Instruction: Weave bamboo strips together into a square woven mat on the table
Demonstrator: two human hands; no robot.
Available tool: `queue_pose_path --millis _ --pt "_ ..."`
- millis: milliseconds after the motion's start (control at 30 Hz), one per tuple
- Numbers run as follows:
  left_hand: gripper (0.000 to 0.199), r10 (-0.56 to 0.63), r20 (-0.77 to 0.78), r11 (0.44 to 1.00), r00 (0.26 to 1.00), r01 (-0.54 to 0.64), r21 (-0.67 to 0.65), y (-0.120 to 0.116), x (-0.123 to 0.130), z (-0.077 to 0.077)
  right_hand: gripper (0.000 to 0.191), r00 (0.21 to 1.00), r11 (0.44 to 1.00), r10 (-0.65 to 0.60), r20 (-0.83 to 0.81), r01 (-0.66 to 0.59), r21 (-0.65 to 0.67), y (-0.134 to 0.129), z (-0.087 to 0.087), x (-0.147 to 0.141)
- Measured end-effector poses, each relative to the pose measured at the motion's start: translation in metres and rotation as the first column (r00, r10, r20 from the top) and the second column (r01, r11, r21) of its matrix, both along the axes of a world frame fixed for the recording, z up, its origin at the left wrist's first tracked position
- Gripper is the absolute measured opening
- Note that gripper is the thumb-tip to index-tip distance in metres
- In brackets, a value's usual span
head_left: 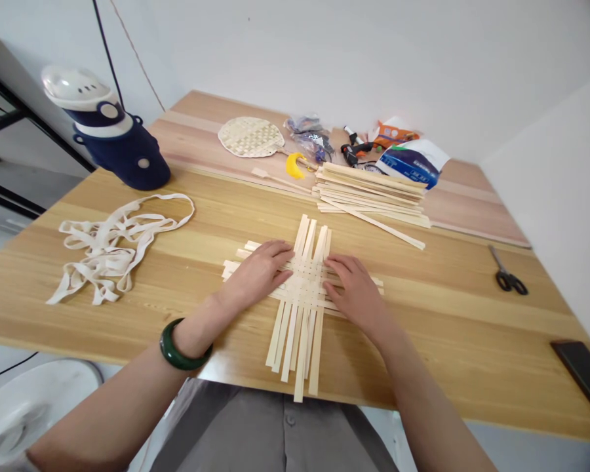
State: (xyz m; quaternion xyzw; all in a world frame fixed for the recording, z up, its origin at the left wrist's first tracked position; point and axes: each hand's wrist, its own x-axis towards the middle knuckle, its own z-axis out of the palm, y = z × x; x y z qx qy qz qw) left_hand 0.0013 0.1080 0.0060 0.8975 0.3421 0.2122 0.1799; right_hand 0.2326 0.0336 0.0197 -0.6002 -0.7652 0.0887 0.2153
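Note:
Pale flat strips cross over and under each other in a woven piece (302, 286) lying on the wooden table near its front edge. The crossing at its middle is tight, while loose strip ends stick out on all sides. My left hand (259, 270) rests on the left strips, fingers stretched toward the woven middle, a green bangle on the wrist. On the other side my right hand (354, 288) lies over the right strips with its fingers apart, fingertips at the edge of the weave. Both palms cover part of the side strips.
A stack of loose strips (373, 193) lies behind the weave. White fabric tape (113, 246) is heaped at left, near a dark blue bottle (122, 151). Farther back are a woven fan (252, 137) and a glue gun (356, 152). Scissors (507, 275) and a black phone (583, 377) lie right.

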Motion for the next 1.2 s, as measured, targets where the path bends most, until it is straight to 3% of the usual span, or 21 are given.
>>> queue_pose_path --millis 200,333,467,933,1067,1200 --pt "0.029 0.0 0.056 1.0 0.998 0.0 -0.005 -0.009 0.001 -0.001 0.019 0.998 0.99 -0.066 -0.02 0.068 0.12 -0.006 -0.001 -0.018" --pt "0.051 -0.025 0.012 1.0 1.0 0.025 0.003 -0.012 0.003 -0.005 0.016 0.993 0.975 -0.119 -0.004 0.117 0.19 -0.01 -0.014 -0.033" --pt "0.065 -0.054 -0.027 0.998 0.998 0.055 0.019 -0.013 0.003 -0.006 0.018 0.99 0.973 -0.128 -0.056 0.137 0.186 -0.013 -0.023 -0.039" --pt "0.065 -0.055 0.001 0.998 0.998 0.055 -0.008 -0.012 0.004 -0.007 0.019 0.99 0.972 -0.133 -0.056 0.141 0.189 -0.012 -0.022 -0.039" --pt "0.066 -0.053 0.006 0.999 0.999 0.053 -0.012 -0.012 0.005 -0.006 0.027 0.984 0.915 -0.166 -0.066 0.179 0.362 -0.019 -0.016 -0.04" --pt "0.074 -0.053 -0.007 0.999 0.999 0.053 0.01 -0.012 0.005 -0.008 0.029 0.949 0.823 -0.279 -0.149 0.316 0.472 -0.025 -0.012 -0.037"
